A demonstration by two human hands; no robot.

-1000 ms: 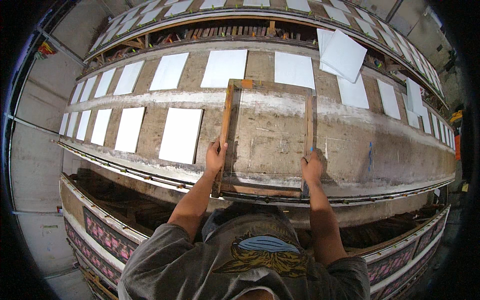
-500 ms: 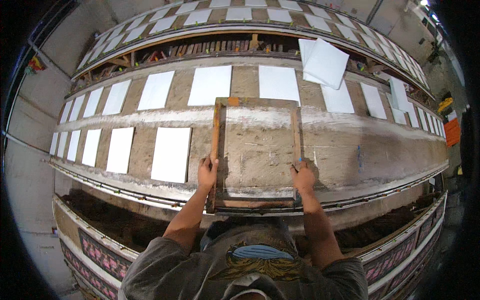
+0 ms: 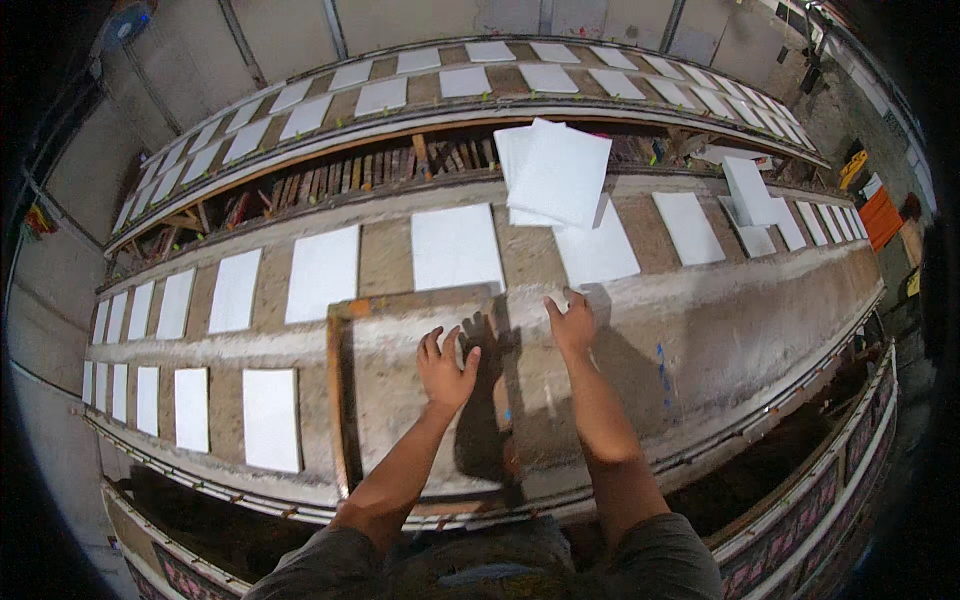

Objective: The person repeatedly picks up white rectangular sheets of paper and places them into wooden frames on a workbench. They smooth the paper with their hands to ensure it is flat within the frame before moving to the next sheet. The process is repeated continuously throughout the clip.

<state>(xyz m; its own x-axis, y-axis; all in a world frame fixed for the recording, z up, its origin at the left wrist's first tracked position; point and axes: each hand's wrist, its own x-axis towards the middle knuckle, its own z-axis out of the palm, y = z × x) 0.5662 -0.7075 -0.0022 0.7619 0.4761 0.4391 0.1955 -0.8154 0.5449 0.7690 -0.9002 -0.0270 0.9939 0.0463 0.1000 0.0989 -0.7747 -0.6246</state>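
A wooden frame [image 3: 338, 400] lies on the long table in front of me, with bare tabletop showing through its opening. My left hand [image 3: 447, 372] hovers above the frame's opening, fingers spread and holding nothing; its dark shadow falls beside it. Past the frame's right bar, my right hand [image 3: 573, 322] reaches forward with fingers apart and empty. Just beyond it a loose stack of white rectangular sheets [image 3: 568, 172] sits at the table's far side, partly over another white sheet [image 3: 600, 255] lying flat. Both hands are apart from the stack.
White sheets [image 3: 270, 418] are laid in two rows along the table [image 3: 620, 370], several to the left. Another small stack [image 3: 750, 190] rests farther right. Behind, a second table [image 3: 420, 92] carries more sheets above a shelf of upright slats. A low rail [image 3: 440, 522] edges the near side.
Both hands have let go of the wooden frame and moved forward and up off it. The view has shifted right, so the frame and sheets appear farther left.
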